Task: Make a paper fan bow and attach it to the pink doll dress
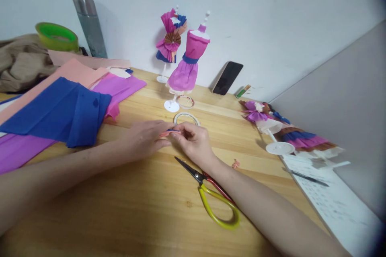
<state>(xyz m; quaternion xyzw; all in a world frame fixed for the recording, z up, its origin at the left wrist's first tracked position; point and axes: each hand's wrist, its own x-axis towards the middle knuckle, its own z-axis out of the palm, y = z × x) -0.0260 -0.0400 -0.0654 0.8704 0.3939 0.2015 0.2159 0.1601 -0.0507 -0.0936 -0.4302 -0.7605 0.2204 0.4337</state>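
Between my two hands is a small folded strip of peach and blue crepe paper (169,132). My left hand (144,138) pinches its left end, and my right hand (194,140) grips the right end with thumb and fingers. Much of the strip is hidden by the fingers. Just below my right hand lie scissors (199,177) with yellow and red handles, partly covered by my right forearm. A roll of white tape (187,115) rests right behind the hands. Small peach paper scraps (235,164) lie right of my right wrist.
Two miniature dress forms in paper outfits (184,73) (171,42) stand at the back. Blue crepe paper (57,112) tops a pile of sheets at left. A phone (227,78) leans on the wall. At right are another dressed form (280,148), a pen (310,178) and written paper (337,204).
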